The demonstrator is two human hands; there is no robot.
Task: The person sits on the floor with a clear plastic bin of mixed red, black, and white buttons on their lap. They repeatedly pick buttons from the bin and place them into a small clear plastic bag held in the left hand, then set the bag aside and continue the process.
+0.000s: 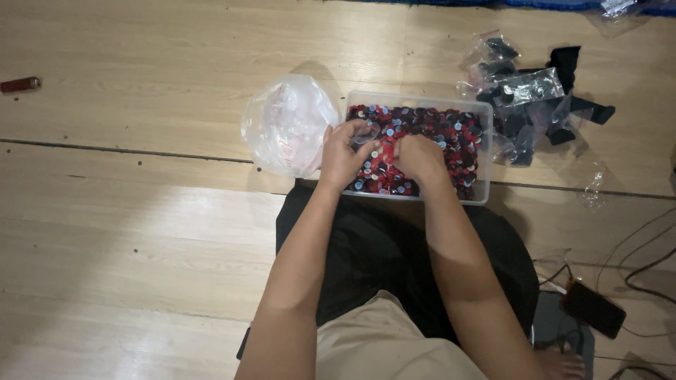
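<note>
A clear plastic tub (484, 151) sits on the wooden floor, filled with several small round red, black and pale blue discs (451, 134). My left hand (343, 153) is at the tub's near left side, fingers pinched on a small clear plastic bag (367, 134) held over the discs. My right hand (420, 159) rests on the discs beside it, fingers curled down among them; what it grips is hidden.
A crumpled clear plastic bag (287, 125) lies left of the tub. A heap of small clear packets with dark contents (528, 98) lies to the right. A phone (593, 308) and cables lie at bottom right; a red lighter (20, 85) is far left.
</note>
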